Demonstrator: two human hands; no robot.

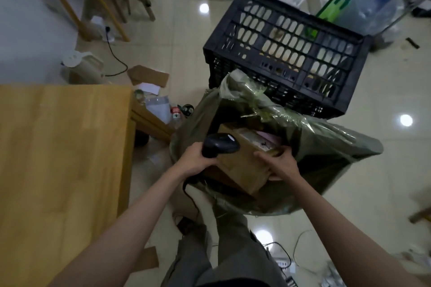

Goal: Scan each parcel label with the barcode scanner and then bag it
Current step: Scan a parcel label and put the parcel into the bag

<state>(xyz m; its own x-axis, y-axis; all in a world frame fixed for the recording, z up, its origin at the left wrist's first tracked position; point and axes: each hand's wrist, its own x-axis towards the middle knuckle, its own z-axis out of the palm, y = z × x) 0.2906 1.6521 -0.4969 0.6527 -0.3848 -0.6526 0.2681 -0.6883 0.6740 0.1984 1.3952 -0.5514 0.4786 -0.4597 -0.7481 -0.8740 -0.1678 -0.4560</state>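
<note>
My left hand (197,158) grips the handle of a black barcode scanner (220,144), whose cable trails down toward the floor. My right hand (278,163) holds the right side of a brown cardboard parcel (242,168) with a white and pink label (263,138) on its top end. The parcel sits tilted inside the mouth of a large grey-green plastic bag (326,147) standing open on the floor. The scanner's head hovers just above the parcel's upper left corner.
A black slatted crate (286,53) stands behind the bag. A wooden table (58,158) fills the left side. Cardboard scraps (149,75), bottles and cables lie on the tiled floor; a power strip (283,263) lies near my feet. Boxes and a water jug (370,11) stand at the back right.
</note>
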